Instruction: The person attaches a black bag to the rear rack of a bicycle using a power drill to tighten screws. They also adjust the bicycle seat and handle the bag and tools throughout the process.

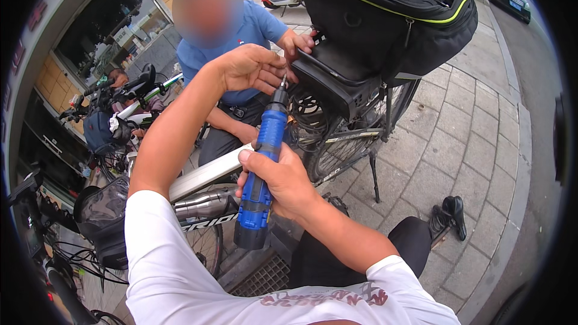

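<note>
The right hand (284, 183) has its grip clamped round the lower body of a blue-and-black cordless screwdriver (263, 162), thumb laid across the front. The tool stands nearly upright in front of the person's chest, its dark base toward the lap and its bit (283, 79) pointing up and slightly to the right.

The left hand (256, 69) is bent over at the wrist beside the bit, thumb and fingers curled near its tip; whether they pinch anything small cannot be told.

Opposite, a co-worker in a blue polo shirt (263, 24) rests one hand (299, 42) by the edge of a black case (328, 81), mounted over a bicycle's rear wheel (337, 150); the other hand is partly hidden behind the screwdriver. Above the case sits a large black bag (385, 18) with yellow-green piping, and beneath it hangs a coiled black cable (308, 108). The bicycle leans on a kickstand (374, 174) on the paving.

A white bar (211, 171) runs behind the screwdriver, with a silver bottle (208, 203) just below. A black shoe (456, 216) lies to the right.
</note>
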Demonstrator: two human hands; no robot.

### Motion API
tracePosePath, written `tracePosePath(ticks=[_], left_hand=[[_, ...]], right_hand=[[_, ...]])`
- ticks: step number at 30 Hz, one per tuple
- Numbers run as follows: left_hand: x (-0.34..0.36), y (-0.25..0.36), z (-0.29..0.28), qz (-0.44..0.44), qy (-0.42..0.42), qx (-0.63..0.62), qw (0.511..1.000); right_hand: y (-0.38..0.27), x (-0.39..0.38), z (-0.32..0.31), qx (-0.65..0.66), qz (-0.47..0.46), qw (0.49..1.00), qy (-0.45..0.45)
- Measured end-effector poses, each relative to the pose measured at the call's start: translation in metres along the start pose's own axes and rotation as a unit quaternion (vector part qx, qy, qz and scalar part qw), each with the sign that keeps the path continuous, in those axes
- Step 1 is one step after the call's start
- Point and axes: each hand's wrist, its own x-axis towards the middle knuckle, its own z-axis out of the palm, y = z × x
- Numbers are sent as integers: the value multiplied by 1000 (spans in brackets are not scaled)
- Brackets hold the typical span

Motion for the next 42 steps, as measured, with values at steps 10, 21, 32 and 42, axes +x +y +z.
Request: tracePosePath(ticks=[10,21,32,42], left_hand=[[-2,5,-8,20,31,55,998],[0,6,-11,16,14,86,996],[-4,4,-1,12,16,91,996],[-1,-2,12,-9,26,81,996]], right_hand=[[3,7,-6,-24,-6,1000,-6],[-4,10,-4,-47,-16,999,-13],[5,17,1,-34,-29,999,5],[29,50,29,29,-104,993,43]])
